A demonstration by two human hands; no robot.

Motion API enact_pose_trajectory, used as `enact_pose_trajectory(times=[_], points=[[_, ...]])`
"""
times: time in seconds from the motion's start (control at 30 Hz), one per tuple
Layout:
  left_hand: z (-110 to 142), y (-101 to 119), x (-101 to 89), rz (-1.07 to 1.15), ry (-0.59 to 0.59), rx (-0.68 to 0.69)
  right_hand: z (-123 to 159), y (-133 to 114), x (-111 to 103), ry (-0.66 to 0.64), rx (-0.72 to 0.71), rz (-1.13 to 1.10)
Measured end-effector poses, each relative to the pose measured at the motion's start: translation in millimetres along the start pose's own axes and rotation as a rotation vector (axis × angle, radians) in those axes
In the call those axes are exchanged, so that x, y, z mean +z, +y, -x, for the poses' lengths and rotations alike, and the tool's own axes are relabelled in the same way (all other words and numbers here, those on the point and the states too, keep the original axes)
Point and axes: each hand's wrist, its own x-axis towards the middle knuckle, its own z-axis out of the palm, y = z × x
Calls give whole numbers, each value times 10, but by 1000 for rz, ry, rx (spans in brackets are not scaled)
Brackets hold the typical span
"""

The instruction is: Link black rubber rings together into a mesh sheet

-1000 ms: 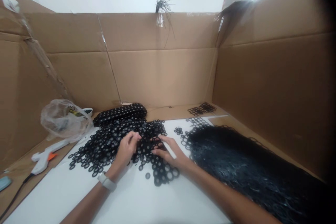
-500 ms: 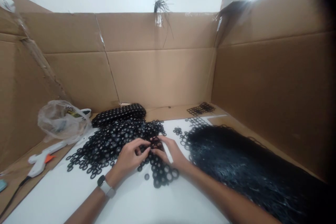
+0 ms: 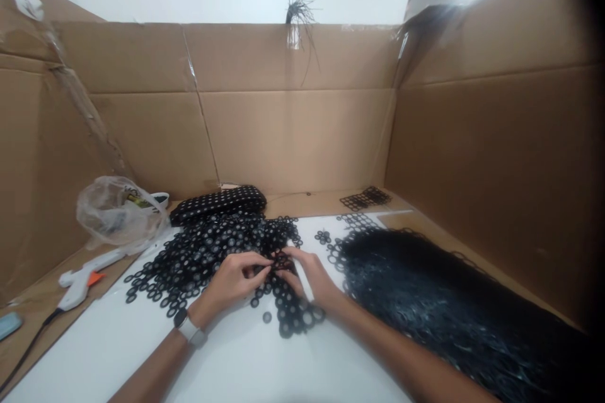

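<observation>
A sheet of linked black rings [image 3: 203, 252] lies spread on a white board [image 3: 236, 365]. My left hand [image 3: 231, 280], with a watch on its wrist, pinches rings at the sheet's near edge. My right hand [image 3: 307, 274] meets it fingertip to fingertip and pinches the same spot. A strip of joined rings [image 3: 295, 315] trails toward me below the hands. One loose ring [image 3: 267, 317] lies beside it.
A large dark heap of black ring mesh [image 3: 449, 308] fills the right side. A folded black dotted piece [image 3: 220, 200] and a small mesh patch [image 3: 366, 197] lie at the back. A white glue gun [image 3: 80, 280] and a plastic bag [image 3: 118, 211] sit left. Cardboard walls [image 3: 293, 132] enclose everything.
My left hand has slid right to meet the right hand, and both now pinch the rings together. The view shifted slightly.
</observation>
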Motion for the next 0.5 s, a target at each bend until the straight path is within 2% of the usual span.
enact_pose_trajectory(times=[0.13, 0.3, 0.4, 0.5], points=[[18, 2, 24, -41, 51, 0, -10, -6, 2, -7, 13, -15], [17, -3, 18, -89, 215, -55, -47, -6, -4, -3, 78, -81], [5, -88, -110, -104, 358, -123, -54, -20, -33, 2, 114, -87], [-6, -226, -320, -130, 504, -189, -57, -5, -73, 18, 140, -73]])
